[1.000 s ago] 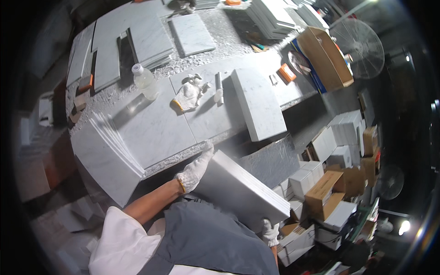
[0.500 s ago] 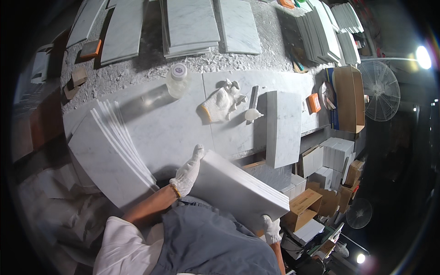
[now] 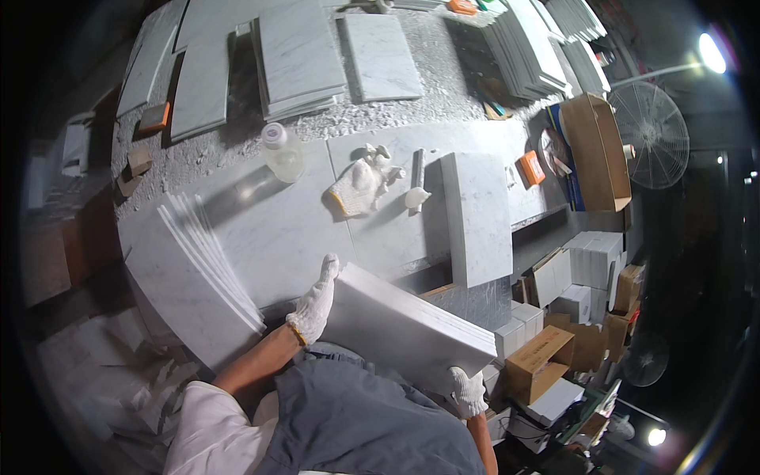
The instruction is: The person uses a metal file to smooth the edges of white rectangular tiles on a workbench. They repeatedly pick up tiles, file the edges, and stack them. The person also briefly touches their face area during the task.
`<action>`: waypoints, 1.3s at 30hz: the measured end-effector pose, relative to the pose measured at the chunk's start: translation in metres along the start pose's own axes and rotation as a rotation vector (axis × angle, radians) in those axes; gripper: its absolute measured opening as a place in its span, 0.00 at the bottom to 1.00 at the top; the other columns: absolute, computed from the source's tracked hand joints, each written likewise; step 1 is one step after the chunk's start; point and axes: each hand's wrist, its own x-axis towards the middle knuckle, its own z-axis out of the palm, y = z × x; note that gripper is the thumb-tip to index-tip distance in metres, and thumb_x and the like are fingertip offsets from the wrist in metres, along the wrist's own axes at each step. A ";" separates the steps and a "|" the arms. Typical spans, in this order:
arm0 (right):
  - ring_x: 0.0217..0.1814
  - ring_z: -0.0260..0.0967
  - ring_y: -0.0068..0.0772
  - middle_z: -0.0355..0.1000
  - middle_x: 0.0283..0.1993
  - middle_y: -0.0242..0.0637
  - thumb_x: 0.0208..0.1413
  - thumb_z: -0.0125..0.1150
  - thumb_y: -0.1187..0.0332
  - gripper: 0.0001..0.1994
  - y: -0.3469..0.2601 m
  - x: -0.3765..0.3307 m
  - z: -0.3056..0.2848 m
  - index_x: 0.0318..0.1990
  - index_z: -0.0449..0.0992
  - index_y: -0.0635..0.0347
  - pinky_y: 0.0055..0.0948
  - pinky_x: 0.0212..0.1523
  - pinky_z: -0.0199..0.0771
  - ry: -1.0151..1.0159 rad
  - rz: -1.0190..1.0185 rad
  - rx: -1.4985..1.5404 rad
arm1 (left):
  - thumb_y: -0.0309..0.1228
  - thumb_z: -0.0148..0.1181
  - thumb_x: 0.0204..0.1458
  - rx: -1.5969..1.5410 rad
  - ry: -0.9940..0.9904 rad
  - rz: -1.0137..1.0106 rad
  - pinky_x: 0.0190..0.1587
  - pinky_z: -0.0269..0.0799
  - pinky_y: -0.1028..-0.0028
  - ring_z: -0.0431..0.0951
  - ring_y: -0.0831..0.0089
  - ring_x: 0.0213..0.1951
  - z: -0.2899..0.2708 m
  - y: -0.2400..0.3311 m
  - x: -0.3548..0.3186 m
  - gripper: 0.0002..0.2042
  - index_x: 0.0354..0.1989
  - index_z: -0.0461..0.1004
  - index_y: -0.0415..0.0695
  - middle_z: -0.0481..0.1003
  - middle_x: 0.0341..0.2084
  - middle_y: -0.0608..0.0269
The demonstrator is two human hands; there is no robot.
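Note:
Both my hands wear white knitted gloves and hold one stack of several grey-white marble tiles (image 3: 396, 332) in front of my apron, tilted down to the right. My left hand (image 3: 313, 302) is closed over the stack's left end, thumb up along the edge. Around the lower right corner my right hand (image 3: 467, 393) is closed; its fingertips are partly hidden. To the left, a fanned row of long marble tiles (image 3: 190, 285) leans on the bench edge. Another marble block or stack (image 3: 480, 222) stands at the bench's right front.
On the marble bench top (image 3: 261, 229) are a clear jar with a white lid (image 3: 283, 154), a loose glove (image 3: 364, 186), a metal-handled tool (image 3: 418, 182) and an orange block (image 3: 530, 169). Tile stacks (image 3: 301, 63) lie behind. At right are an open cardboard box (image 3: 590, 154), cartons (image 3: 538, 360) and a fan (image 3: 651, 134).
My view has turned slightly, so the bench things appear farther left. Both hands keep their hold on the tile stack, which stays near my apron.

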 end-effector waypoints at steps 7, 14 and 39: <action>0.43 0.76 0.32 0.79 0.45 0.40 0.55 0.74 0.57 0.26 0.125 -0.002 0.010 0.53 0.74 0.66 0.32 0.45 0.77 0.039 0.014 0.407 | 0.66 0.41 0.62 0.233 0.120 0.080 0.71 0.55 0.68 0.65 0.59 0.68 0.075 0.023 -0.033 0.44 0.71 0.61 0.36 0.66 0.68 0.48; 0.36 0.74 0.20 0.81 0.41 0.31 0.68 0.60 0.60 0.18 0.259 -0.015 0.057 0.59 0.76 0.59 0.25 0.35 0.76 0.442 -0.648 -0.300 | 0.65 0.39 0.65 0.526 -0.018 0.239 0.70 0.56 0.64 0.64 0.60 0.67 0.161 0.019 -0.033 0.41 0.70 0.63 0.39 0.67 0.66 0.50; 0.58 0.75 0.41 0.78 0.52 0.50 0.49 0.63 0.27 0.47 0.065 0.047 -0.032 0.57 0.78 0.69 0.30 0.59 0.71 -0.056 0.384 0.706 | 0.68 0.41 0.62 0.582 -0.259 0.077 0.55 0.73 0.57 0.77 0.61 0.51 0.240 0.182 0.142 0.37 0.59 0.73 0.45 0.77 0.50 0.57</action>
